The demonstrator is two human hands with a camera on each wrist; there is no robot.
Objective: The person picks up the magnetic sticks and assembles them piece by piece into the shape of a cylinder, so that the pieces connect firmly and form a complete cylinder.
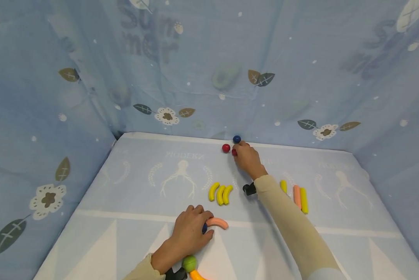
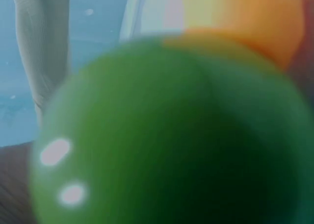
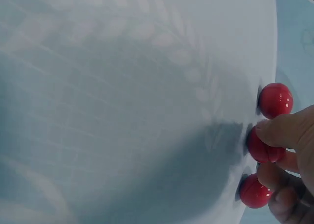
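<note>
The right hand (image 1: 247, 157) pinches a red ball (image 3: 261, 147) between two red neighbours (image 3: 275, 100)! Left hand (image 1: 191, 230) arches over a blue ball (image 1: 204, 228), grip unclear.

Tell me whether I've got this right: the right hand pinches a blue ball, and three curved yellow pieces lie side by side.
One thing is wrong: the right hand pinches a red ball, not a blue one, as the right wrist view shows. The three curved yellow pieces do lie side by side.
</note>
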